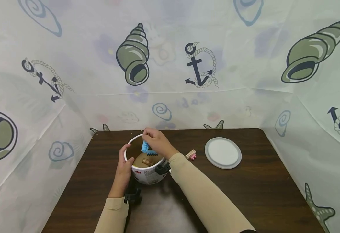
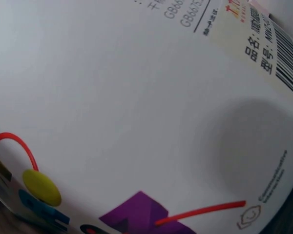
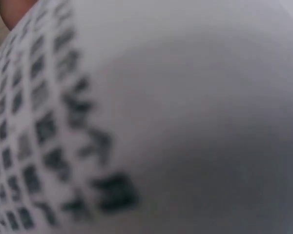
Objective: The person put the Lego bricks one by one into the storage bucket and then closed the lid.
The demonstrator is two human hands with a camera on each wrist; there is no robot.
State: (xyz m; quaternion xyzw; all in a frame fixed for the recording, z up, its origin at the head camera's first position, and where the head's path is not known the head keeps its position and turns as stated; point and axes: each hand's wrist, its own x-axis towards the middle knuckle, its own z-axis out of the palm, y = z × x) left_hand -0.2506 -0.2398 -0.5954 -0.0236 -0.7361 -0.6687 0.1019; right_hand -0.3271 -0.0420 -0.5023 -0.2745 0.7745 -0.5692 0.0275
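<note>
Toy blocks in blue (image 1: pixel 145 147) are pinched in the right hand (image 1: pixel 160 142) at the mouth of a white tub (image 1: pixel 150 177), which the left hand (image 1: pixel 124 171) grips by its side. One brown block (image 1: pixel 146 161) lies inside. Right of the tub, tan and pink blocks (image 1: pixel 191 154) sit on the tabletop (image 1: pixel 263 194) near a round white lid (image 1: pixel 223 153).

In the lower centre of the frame, a white tub (image 1: pixel 148 176) bears a red mark and grey print; the left wrist view shows its purple, red, yellow and blue figures, plus a black-striped barcode (image 2: pixel 289 61) at upper right. Near centre, the brick piece (image 1: pixel 145 147) is sky blue. Right of it, small bricks (image 1: pixel 190 154) are cream and pink, the lid (image 1: pixel 223 153) white edged in grey. Pale beige sleeves (image 1: pixel 205 191) cross a dark brown, wood-grained worktop (image 1: pixel 260 194). Behind, the white backdrop (image 1: pixel 170 97) carries green shells, navy anchors, blue spirals and faint purple blotches
</note>
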